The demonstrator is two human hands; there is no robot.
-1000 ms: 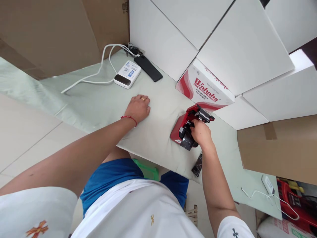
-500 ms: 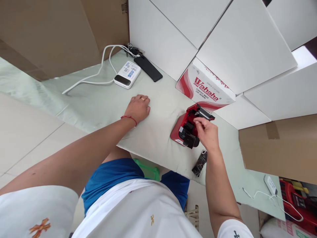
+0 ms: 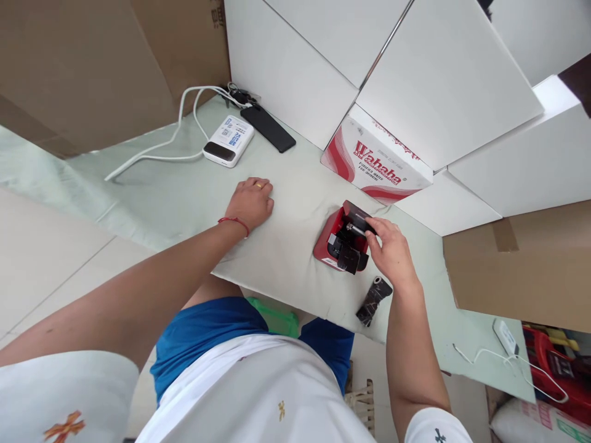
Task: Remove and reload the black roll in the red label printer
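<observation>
A small red device point(image 3: 325, 239) with black parts inside sits on the pale green cloth, its dark lid point(image 3: 357, 215) partly raised. My right hand point(image 3: 390, 249) is at the device's right side, thumb and fingers closed on the edge of that lid. Just below lies a roll with a black marbled pattern point(image 3: 373, 301), its round end facing up. Off to the left, my left hand point(image 3: 250, 203) rests on the cloth with its fingers curled in, touching only the cloth as far as I can see.
A white power bank point(image 3: 228, 141) with cables, a black phone point(image 3: 268, 128) and keys point(image 3: 240, 95) lie at the back left. Behind the device stand a Wahaha box point(image 3: 376, 160) and white boxes. Cardboard boxes flank the table point(image 3: 286, 246). Another white device point(image 3: 505, 337) lies far right.
My right hand has moved from inside the red device to its lid. The lid has swung from wide open to partly closed. The view has shifted slightly.
</observation>
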